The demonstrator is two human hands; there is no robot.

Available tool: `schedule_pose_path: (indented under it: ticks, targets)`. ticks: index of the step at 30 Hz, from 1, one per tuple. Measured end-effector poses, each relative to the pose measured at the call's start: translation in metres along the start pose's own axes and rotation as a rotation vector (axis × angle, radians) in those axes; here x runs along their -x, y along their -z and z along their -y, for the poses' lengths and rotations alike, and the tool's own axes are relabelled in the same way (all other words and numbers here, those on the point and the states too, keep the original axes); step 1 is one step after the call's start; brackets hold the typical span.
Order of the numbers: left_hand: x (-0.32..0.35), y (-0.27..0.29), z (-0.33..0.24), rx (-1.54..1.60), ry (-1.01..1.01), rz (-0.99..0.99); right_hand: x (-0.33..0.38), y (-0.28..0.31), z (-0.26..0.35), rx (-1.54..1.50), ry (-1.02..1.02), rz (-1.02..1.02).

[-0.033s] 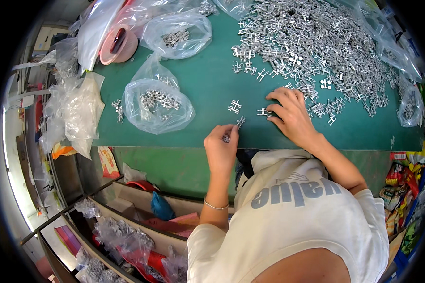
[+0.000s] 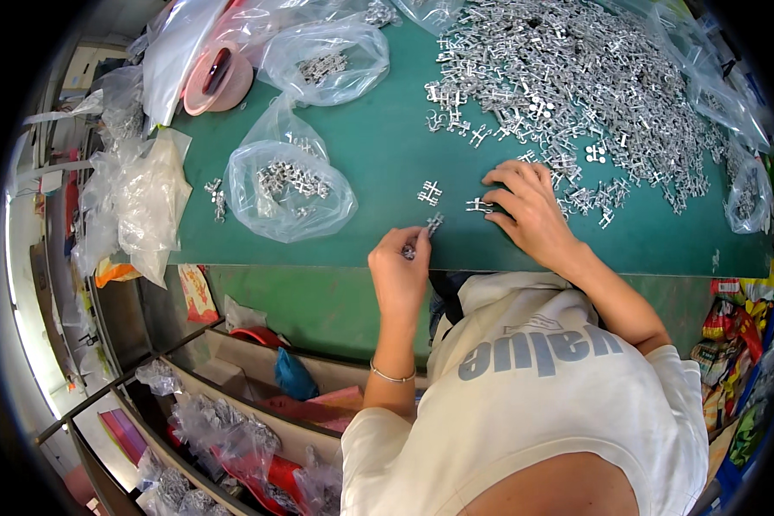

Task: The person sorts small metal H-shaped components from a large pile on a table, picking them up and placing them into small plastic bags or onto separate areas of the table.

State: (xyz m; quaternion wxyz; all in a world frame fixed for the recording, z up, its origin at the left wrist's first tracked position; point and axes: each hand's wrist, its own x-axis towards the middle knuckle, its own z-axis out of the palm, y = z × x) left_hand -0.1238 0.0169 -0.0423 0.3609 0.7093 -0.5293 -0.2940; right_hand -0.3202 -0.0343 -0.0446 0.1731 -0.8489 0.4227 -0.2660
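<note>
My left hand [image 2: 398,262] is closed at the table's near edge. Small silver metal pieces [image 2: 409,250] show inside its curled fingers. Another silver piece [image 2: 434,223] sticks out beyond its thumb and forefinger. To the right, my right hand [image 2: 529,213] rests low over the green table [image 2: 378,155] with bent fingers. Its thumb and forefinger meet the end of a silver metal piece [image 2: 478,205] with short crossbars. A loose cluster of such pieces [image 2: 429,192] lies between the two hands. Beyond my right hand spreads a large heap of them [image 2: 568,77].
Two clear plastic bags hold metal pieces: a nearer bag [image 2: 292,189] and a farther bag [image 2: 327,64]. A pink tub [image 2: 219,86] stands at the far left. Crumpled plastic [image 2: 150,189] hangs over the left edge. A small bag [image 2: 746,202] lies at the right edge.
My left hand has shifted very slightly left with its pieces. My right hand is almost unmoved.
</note>
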Motion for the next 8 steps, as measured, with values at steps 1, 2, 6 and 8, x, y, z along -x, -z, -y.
schedule_pose_path:
  ticks: [1, 2, 6, 8]
  targets:
    - [-0.001, 0.003, 0.003, -0.027, 0.01, -0.011, -0.002, -0.003, 0.0, -0.038, 0.015, 0.017]
    - [-0.004, 0.006, 0.006, -0.054, 0.021, -0.021, -0.006, -0.008, 0.001, -0.035, 0.04, 0.023]
    - [-0.016, 0.012, 0.009, -0.105, 0.08, -0.076, -0.02, -0.021, 0.013, -0.069, 0.123, 0.057]
    - [-0.018, 0.018, 0.007, -0.153, 0.137, -0.112, -0.023, -0.022, 0.013, -0.104, 0.084, 0.047]
